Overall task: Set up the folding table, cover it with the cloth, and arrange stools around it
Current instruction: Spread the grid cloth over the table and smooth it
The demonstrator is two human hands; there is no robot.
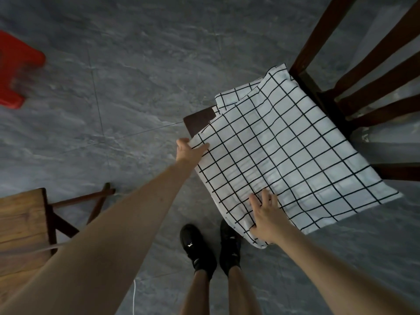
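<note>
A folded white cloth (284, 144) with a black grid pattern lies on the seat of a dark wooden chair (322, 71). My left hand (188, 150) pinches the cloth's near-left corner, which overhangs the seat. At the cloth's near edge my right hand (266, 214) has its fingers spread on top and its thumb curled under the hem. A wooden folding table (20, 226) stands at the lower left with its crossed legs showing. One red plastic stool (16, 69) sits blurred at the far left.
Grey marbled floor tiles fill most of the view. My two feet in black shoes (211, 248) stand just in front of the chair. A thin white cord (134, 296) runs across the floor near my legs.
</note>
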